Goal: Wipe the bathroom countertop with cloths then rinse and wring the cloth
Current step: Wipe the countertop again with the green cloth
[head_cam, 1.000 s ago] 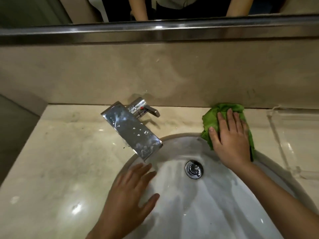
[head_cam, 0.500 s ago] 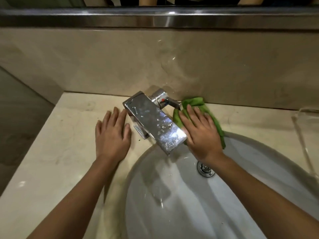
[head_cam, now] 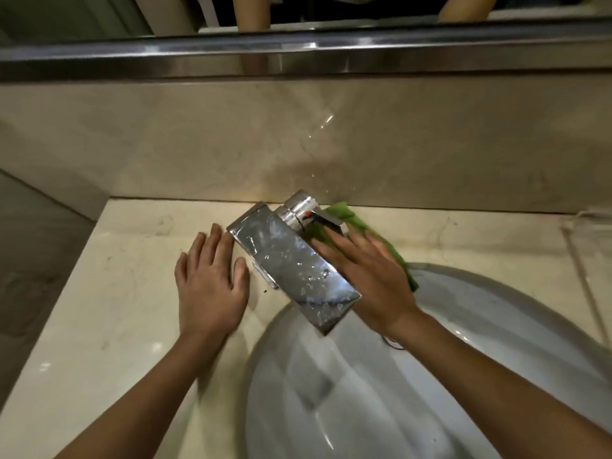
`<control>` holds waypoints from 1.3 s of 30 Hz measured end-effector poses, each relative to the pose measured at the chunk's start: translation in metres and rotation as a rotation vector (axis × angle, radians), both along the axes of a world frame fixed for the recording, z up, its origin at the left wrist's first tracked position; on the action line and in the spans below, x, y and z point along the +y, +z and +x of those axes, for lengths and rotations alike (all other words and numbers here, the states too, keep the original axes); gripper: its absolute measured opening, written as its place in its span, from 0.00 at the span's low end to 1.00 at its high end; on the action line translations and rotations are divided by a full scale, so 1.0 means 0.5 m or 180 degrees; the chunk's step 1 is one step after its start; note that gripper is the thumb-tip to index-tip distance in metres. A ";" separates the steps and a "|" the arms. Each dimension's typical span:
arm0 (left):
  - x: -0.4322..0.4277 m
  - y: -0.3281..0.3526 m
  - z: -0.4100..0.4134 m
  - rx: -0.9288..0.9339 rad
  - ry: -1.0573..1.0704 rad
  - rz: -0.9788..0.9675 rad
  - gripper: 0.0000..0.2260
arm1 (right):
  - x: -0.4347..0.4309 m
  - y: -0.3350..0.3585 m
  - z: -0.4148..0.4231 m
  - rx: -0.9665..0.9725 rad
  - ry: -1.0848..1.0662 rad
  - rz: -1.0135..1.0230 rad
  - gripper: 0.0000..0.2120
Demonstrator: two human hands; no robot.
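Head view: we are pressing our right hand, fingers straight, onto the green cloth on the countertop just right of the faucet — to wipe round its base, we judge — while our left hand is lying flat and empty beside it, bracing us.

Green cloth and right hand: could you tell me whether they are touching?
Touching: the head view shows the right hand flat on the green cloth, fingers straight over it.
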State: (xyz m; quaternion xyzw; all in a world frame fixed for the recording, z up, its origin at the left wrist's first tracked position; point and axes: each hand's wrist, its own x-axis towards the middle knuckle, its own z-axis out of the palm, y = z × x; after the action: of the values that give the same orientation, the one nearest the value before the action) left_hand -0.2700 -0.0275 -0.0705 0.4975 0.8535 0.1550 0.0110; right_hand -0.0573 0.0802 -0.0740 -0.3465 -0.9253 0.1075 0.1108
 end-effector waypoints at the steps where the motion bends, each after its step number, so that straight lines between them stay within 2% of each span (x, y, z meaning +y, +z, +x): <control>1: 0.000 0.001 0.000 -0.0010 0.0006 -0.0005 0.29 | 0.010 -0.001 0.030 0.0007 -0.0124 -0.0004 0.24; 6: -0.002 0.004 0.003 -0.0026 0.0000 0.0011 0.29 | 0.047 0.000 0.204 -0.0285 -0.0858 0.0153 0.22; 13: 0.002 0.002 0.003 0.0005 0.0002 0.0036 0.27 | 0.030 -0.005 0.184 0.0042 -0.1301 0.0156 0.23; 16: 0.000 -0.002 0.006 0.0052 -0.0012 -0.0007 0.27 | 0.016 -0.006 0.094 0.0208 -0.1099 0.0150 0.22; 19: -0.003 -0.008 0.001 0.0087 -0.0018 -0.0069 0.27 | 0.011 -0.003 0.016 0.0118 -0.0720 -0.0023 0.21; 23: -0.006 -0.009 -0.008 0.0123 -0.0025 -0.0109 0.28 | 0.032 0.006 0.066 -0.0084 -0.0484 -0.0231 0.26; 28: -0.002 -0.004 -0.002 0.0061 0.0008 -0.0027 0.28 | 0.041 -0.008 0.143 0.0361 -0.0774 -0.0002 0.22; 31: 0.000 -0.002 -0.002 -0.0017 0.0046 0.0027 0.26 | 0.043 -0.001 0.148 0.1147 -0.0962 -0.0127 0.15; 35: -0.013 0.006 -0.005 -0.0314 -0.0102 0.0309 0.18 | 0.028 0.047 0.154 0.1540 -0.1043 -0.0128 0.11; 37: -0.036 0.014 0.000 -0.0353 -0.0176 0.0454 0.16 | 0.007 0.066 0.163 0.1596 -0.0962 -0.0339 0.09; 39: -0.071 0.028 0.010 -0.0274 -0.0246 0.0462 0.16 | -0.022 0.079 0.175 0.1600 -0.1046 -0.0822 0.10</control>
State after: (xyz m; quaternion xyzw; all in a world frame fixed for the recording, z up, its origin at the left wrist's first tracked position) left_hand -0.2650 -0.0627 -0.0564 0.5224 0.8189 0.2370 0.0175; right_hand 0.0303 0.0692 -0.0345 -0.4650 -0.7794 0.2868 0.3067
